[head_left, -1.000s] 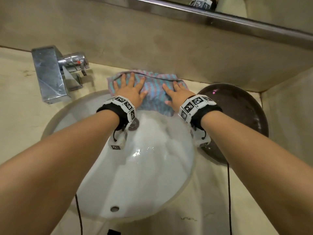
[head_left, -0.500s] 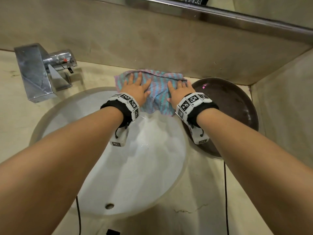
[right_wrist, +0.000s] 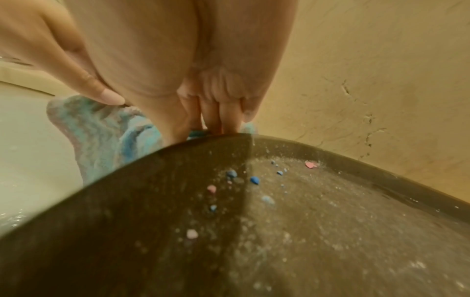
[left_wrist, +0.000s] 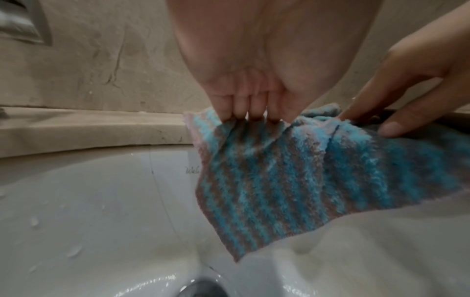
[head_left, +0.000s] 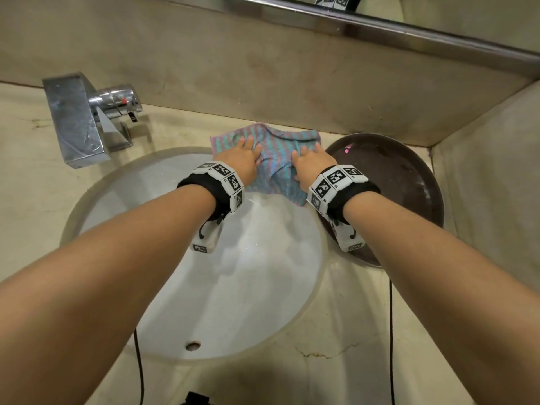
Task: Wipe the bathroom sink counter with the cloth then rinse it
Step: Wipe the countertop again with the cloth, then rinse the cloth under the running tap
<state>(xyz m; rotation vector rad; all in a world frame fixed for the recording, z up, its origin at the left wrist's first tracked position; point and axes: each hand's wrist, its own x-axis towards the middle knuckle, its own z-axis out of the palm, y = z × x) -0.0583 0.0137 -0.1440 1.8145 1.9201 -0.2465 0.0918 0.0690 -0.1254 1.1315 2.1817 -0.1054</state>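
A blue and pink striped cloth (head_left: 274,162) lies on the beige counter (head_left: 29,185) behind the white sink (head_left: 140,206), with its near edge hanging into the basin. My left hand (head_left: 242,159) grips its left part, fingers curled into the fabric (left_wrist: 279,180). My right hand (head_left: 309,162) holds its right part beside the dark tray, the thumb (right_wrist: 109,96) pressing the bunched cloth (right_wrist: 101,130). The fabric is gathered into folds between both hands.
A chrome faucet (head_left: 81,121) stands at the back left. A dark round tray (head_left: 394,185) with coloured soap crumbs (right_wrist: 254,179) sits right of the sink, against the side wall (head_left: 496,185). Foam (head_left: 277,247) lies in the basin. The backsplash (head_left: 263,68) rises right behind the cloth.
Both hands lay flat with spread fingers on the cloth before. Now the fingers have curled and drawn together, bunching the cloth between them.
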